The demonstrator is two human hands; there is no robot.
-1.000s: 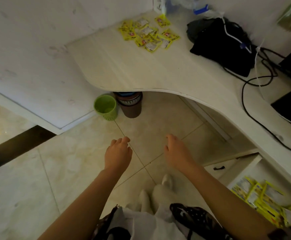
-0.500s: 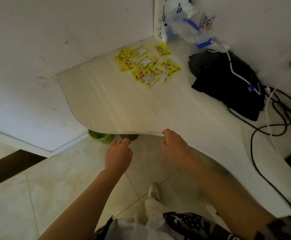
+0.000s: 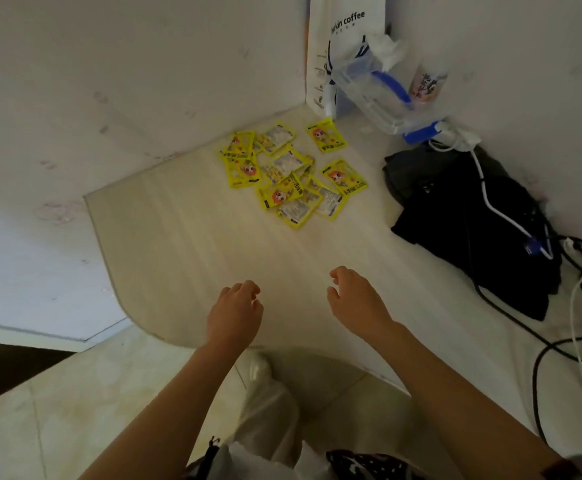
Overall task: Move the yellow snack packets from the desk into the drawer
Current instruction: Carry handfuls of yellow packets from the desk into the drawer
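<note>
Ahead of us, at the far corner of the pale wooden surface (image 3: 185, 237), lies a loose heap of yellow snack packets (image 3: 291, 171), about a dozen, some overlapping, one or two lying just apart from the rest. They sit near the wall, with a white coffee bag (image 3: 346, 46) and a clear plastic container (image 3: 377, 93) behind them, and a black bag (image 3: 473, 223) with cables (image 3: 556, 348) to the right. The drawer is not in view.

We judge the packets to be light, thin and flexible, with a glossy film that may slip between the fingers. Being flat against the surface, they would be easiest to take by a raised edge or corner, or by sweeping several together and pinching the stack. Overlapping ones could slide off one another when lifted.

Our left hand (image 3: 235, 313) hovers over the near edge of the surface, fingers loosely curled downward, holding nothing. Our right hand (image 3: 357, 299) hovers beside it, slightly further forward, fingers also relaxed and bent, thumb apart, empty. Neither hand touches a packet; both are well short of the heap, so we judge that a reach forward comes first.
</note>
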